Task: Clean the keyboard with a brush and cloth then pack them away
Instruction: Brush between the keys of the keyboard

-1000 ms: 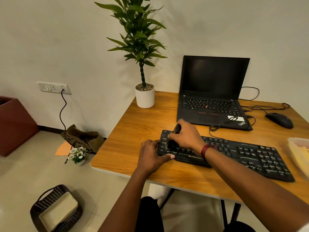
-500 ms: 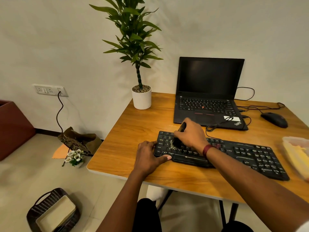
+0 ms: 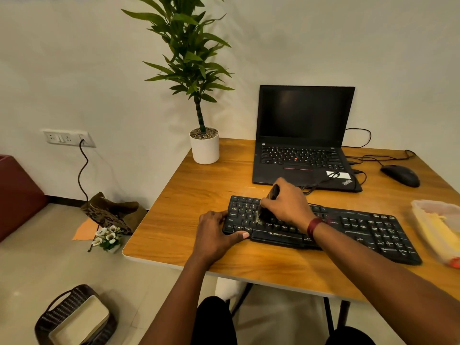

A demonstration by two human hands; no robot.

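1. Pale wall [image 3: 74, 70] backs a wooden counter [image 3: 199, 190] that stands on a light tiled floor [image 3: 37, 270]. A socket plate [image 3: 67, 138] with a dark cord plugged in is fixed low on the wall.
2. At the counter's far side stands an open black laptop [image 3: 306, 125] with a dark screen. To its left is a leafy plant [image 3: 189, 58] in a white pot [image 3: 204, 150], and the frame cuts off the plant's top.
3. The black keyboard [image 3: 368, 230] lies along the counter's near side. Part of its middle is hidden under the right grip [image 3: 286, 205] and forearm.
4. A translucent container [image 3: 428, 207] holding a yellow cloth [image 3: 438, 230] sits at the counter's right edge. The frame cuts it off, so its full shape cannot be told.
5. On the floor are a woven basket [image 3: 72, 317] at lower left, and a patterned bag [image 3: 112, 210] and small flowers [image 3: 107, 237] nearer the wall.
6. The right grip is closed round a black brush [image 3: 267, 210], whose handle is mostly hidden in the fingers. Its bristles touch the keys in the keyboard's left part.
7. The left grip [image 3: 214, 235] clasps the keyboard's near left corner, with the thumb along the front edge.
8. Compared with a second ago, the brush is farther from the keyboard's left end. The left grip keeps the same corner.
9. A black mouse [image 3: 400, 175] lies right of the laptop, among thin cables.
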